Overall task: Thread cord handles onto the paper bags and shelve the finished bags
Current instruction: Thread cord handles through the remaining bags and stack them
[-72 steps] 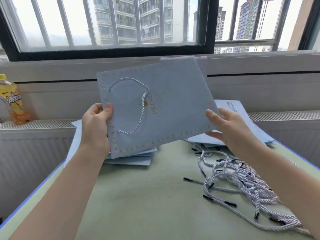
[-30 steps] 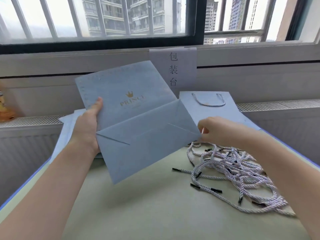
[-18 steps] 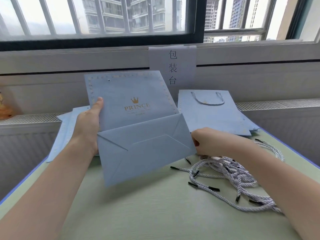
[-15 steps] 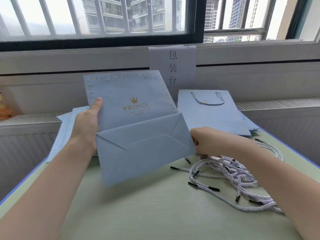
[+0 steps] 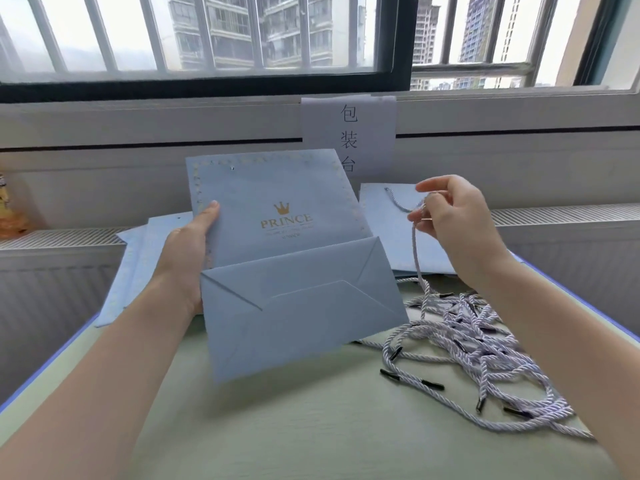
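My left hand (image 5: 188,251) grips the left edge of a flat light-blue paper bag (image 5: 277,216) with a gold crown and "PRINCE" print, held upright above the table with its folded bottom flap toward me. A small hole shows near the bag's top left. My right hand (image 5: 453,216) is raised to the right of the bag and pinches one white twisted cord (image 5: 417,258). The cord hangs down from my fingers into a tangled pile of cords (image 5: 485,344) with black tips on the table.
A stack of blue bags (image 5: 388,237), the top one with a cord handle, lies behind my right hand. More flat bags (image 5: 138,265) lie behind my left hand. A paper sign (image 5: 349,133) hangs on the wall. An orange bottle (image 5: 10,209) stands far left. The green table (image 5: 311,427) has blue edges.
My right hand left the bag's right edge, dipped to the cord pile and has risen with one cord pinched in its fingers. The bag, flipped earlier, stays upright in my left hand.
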A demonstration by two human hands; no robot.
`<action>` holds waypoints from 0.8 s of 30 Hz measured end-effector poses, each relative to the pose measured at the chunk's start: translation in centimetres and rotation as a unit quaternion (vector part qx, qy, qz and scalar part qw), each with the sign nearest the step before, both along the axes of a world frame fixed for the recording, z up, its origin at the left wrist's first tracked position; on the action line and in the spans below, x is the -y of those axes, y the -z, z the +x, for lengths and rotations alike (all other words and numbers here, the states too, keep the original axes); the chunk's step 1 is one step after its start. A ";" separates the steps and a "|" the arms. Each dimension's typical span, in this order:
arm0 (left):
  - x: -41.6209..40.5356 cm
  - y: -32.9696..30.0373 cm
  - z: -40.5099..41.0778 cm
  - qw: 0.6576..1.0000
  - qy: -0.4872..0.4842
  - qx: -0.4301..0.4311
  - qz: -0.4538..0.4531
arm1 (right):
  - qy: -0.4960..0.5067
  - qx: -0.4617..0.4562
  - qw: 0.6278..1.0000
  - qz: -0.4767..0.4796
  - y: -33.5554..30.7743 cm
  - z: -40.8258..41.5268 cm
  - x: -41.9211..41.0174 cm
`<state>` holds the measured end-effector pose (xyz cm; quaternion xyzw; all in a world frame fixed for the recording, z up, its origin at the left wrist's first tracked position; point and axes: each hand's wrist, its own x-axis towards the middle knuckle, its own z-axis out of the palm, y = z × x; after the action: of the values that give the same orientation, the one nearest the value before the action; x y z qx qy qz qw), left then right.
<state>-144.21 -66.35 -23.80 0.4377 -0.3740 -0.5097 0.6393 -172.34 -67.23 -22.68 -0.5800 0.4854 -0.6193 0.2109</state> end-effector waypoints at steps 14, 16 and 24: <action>-2.2 0.8 -4.1 0.963 0.247 0.073 0.073 | -0.073 0.024 0.979 -0.189 -1.3 1.3 -2.4; -2.5 0.7 -4.2 0.947 0.302 0.086 0.063 | -0.080 0.024 0.981 -0.177 -1.5 1.3 -2.5; -2.3 -0.2 -2.5 0.848 0.342 0.369 0.166 | -0.118 -0.028 0.992 -0.032 0.8 2.4 -1.7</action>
<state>-146.69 -64.07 -23.62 0.5374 -0.6184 -0.5514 0.1569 -169.90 -65.49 -23.50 -0.6570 0.3992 -0.5889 0.2495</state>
